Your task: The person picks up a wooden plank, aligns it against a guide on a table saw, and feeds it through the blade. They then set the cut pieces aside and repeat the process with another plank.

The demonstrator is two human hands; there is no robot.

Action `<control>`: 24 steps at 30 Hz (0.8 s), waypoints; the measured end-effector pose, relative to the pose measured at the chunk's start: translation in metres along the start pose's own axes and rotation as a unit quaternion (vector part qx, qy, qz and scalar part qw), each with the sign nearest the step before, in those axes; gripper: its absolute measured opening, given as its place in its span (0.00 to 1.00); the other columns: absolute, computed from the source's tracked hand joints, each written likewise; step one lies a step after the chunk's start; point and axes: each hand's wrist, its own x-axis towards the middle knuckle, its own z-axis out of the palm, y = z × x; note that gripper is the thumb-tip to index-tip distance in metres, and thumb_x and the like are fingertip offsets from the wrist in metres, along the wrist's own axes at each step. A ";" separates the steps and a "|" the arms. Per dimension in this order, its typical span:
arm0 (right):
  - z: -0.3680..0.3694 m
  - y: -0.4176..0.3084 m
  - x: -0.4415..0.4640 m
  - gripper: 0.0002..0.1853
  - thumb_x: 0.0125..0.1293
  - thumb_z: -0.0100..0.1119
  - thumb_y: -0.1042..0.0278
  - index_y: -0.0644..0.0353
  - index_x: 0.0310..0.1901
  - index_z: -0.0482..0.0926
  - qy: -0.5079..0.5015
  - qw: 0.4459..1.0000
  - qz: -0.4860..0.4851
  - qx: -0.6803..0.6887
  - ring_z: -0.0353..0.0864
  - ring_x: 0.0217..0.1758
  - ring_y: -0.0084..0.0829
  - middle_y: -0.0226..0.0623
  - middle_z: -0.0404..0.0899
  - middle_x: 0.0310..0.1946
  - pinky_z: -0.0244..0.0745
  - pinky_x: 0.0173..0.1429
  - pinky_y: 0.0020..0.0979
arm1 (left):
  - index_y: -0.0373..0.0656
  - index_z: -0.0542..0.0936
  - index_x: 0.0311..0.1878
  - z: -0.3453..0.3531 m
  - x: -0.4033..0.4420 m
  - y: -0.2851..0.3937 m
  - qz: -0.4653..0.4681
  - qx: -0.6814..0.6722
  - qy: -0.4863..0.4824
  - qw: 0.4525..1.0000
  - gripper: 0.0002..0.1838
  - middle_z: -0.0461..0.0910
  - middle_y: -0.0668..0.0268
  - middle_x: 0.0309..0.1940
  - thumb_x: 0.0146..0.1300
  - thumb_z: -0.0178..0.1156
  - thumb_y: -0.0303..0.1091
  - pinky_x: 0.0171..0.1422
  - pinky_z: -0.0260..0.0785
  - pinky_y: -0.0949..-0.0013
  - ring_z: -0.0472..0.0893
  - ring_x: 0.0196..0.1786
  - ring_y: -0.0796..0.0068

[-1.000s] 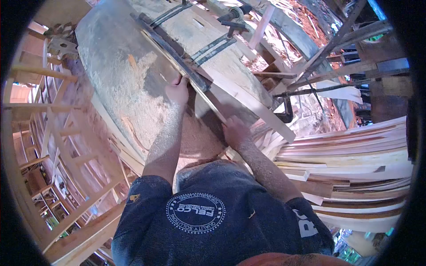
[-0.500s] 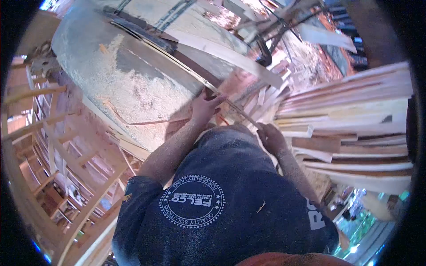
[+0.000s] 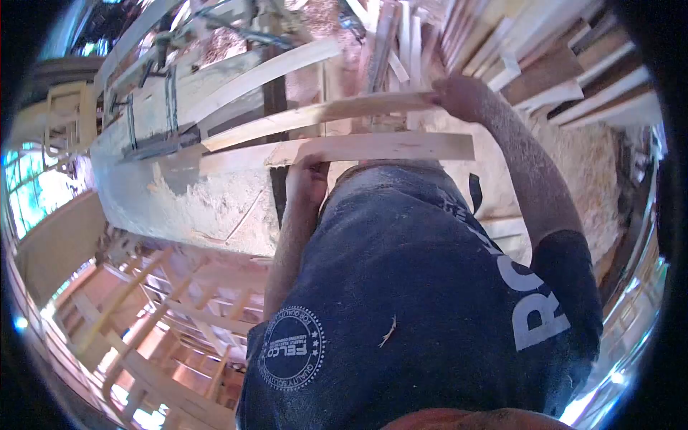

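Observation:
Two long pale wooden strips lie crosswise in front of my waist, slightly apart. My right hand is raised at the right, closed on the end of the farther strip. That strip slants down leftward over the grey work surface. At the near edge of the closer strip, my left hand is closed, its fingers partly hidden by the wood. The closer strip's right end juts past my waist.
A sawdust-covered work surface stretches to the left. Another pale board and dark clamps lie on its far side. Stacked planks stand at the upper right. Curved wooden framing fills the lower left.
Earlier both hands held narrow wood seen edge-on; now two strips show broad faces, apart. My right hand has risen and moved away. The view has turned right.

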 end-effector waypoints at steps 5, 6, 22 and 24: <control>-0.033 0.052 -0.049 0.33 0.69 0.65 0.34 0.64 0.28 0.77 0.127 0.991 0.026 0.031 0.75 0.22 0.38 0.43 0.75 0.18 0.69 0.32 0.44 | 0.41 0.70 0.67 0.040 -0.021 -0.020 0.018 0.039 0.009 0.999 0.27 0.82 0.60 0.47 0.65 0.57 0.14 0.68 0.79 0.61 0.84 0.54 0.64; -0.032 0.069 -0.058 0.35 0.67 0.67 0.32 0.64 0.26 0.74 0.126 0.991 0.026 0.037 0.72 0.22 0.30 0.40 0.71 0.17 0.66 0.30 0.41 | 0.44 0.70 0.69 0.042 -0.021 -0.024 0.038 0.043 -0.009 0.998 0.31 0.82 0.60 0.48 0.63 0.58 0.14 0.66 0.79 0.63 0.84 0.54 0.65; 0.000 0.140 -0.158 0.33 0.60 0.74 0.33 0.60 0.25 0.79 0.252 0.912 0.091 0.310 0.76 0.22 0.21 0.31 0.76 0.17 0.70 0.28 0.33 | 0.51 0.73 0.72 0.155 -0.050 -0.047 0.189 0.143 -0.037 0.971 0.35 0.88 0.67 0.46 0.61 0.68 0.17 0.43 0.71 0.76 0.83 0.43 0.80; -0.002 0.142 -0.160 0.32 0.60 0.75 0.33 0.60 0.24 0.79 0.271 0.911 0.081 0.299 0.76 0.23 0.21 0.30 0.76 0.17 0.70 0.29 0.32 | 0.50 0.76 0.68 0.164 -0.054 -0.049 0.192 0.138 -0.038 0.971 0.32 0.88 0.67 0.45 0.61 0.68 0.17 0.43 0.70 0.76 0.83 0.42 0.80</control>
